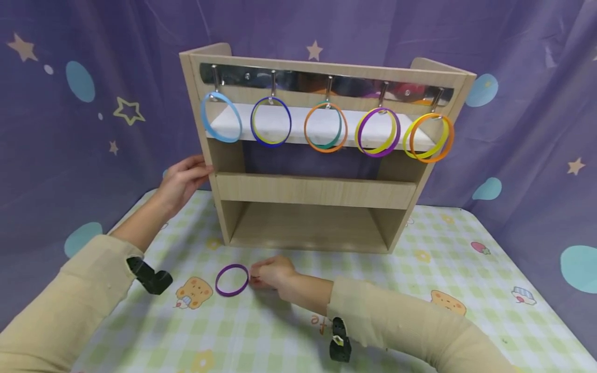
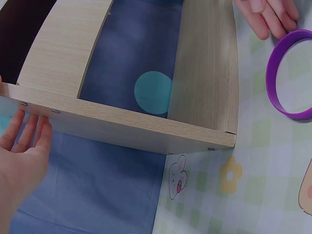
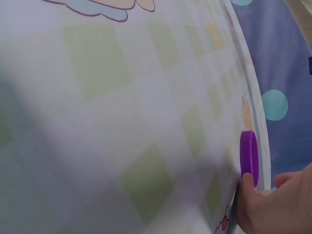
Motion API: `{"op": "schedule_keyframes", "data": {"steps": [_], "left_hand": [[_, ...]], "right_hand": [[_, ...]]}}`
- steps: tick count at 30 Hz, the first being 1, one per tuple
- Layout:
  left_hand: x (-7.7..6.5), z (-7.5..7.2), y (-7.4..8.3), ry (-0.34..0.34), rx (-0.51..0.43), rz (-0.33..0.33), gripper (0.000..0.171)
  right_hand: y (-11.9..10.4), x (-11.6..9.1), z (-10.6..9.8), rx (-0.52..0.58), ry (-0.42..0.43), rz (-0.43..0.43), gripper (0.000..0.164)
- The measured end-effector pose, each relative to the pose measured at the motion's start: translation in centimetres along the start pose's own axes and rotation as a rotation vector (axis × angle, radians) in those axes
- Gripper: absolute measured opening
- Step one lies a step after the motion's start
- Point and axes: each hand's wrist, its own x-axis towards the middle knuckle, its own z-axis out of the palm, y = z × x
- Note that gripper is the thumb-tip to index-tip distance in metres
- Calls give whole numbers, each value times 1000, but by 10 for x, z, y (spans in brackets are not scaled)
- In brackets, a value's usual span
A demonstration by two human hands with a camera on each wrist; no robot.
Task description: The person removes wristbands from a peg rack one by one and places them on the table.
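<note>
A wooden hook rack (image 1: 317,190) stands on the table. My left hand (image 1: 183,181) holds the edge of its left side panel, fingers (image 2: 36,130) against the outer face. A purple ring (image 1: 232,280) lies on the tablecloth in front of the rack. My right hand (image 1: 274,275) is low over the cloth on the ring's right, fingertips right at its rim. In the left wrist view the right fingers (image 2: 273,14) look loosely extended beside the ring, with nothing curled inside them. The right wrist view has the purple ring (image 3: 248,158) just beyond the fingertips.
Rings hang from the metal hook strip: a light blue ring (image 1: 221,117), a dark blue ring (image 1: 252,124) with a yellow one, an orange ring (image 1: 305,129) with a green one, a purple ring (image 1: 398,135) and an orange ring (image 1: 451,139), each with yellow. A purple curtain (image 1: 373,31) hangs behind.
</note>
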Motion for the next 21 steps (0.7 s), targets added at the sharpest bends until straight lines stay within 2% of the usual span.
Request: {"op": "schedule_keyframes", "data": {"steps": [9, 21], "left_hand": [[-1, -1, -2, -1, -1, 10, 24], [-1, 0, -1, 0, 10, 10, 24]], "right_hand": [[-5, -2, -10, -19, -44, 35, 22], [-28, -3, -21, -59, -72, -10, 28]]}}
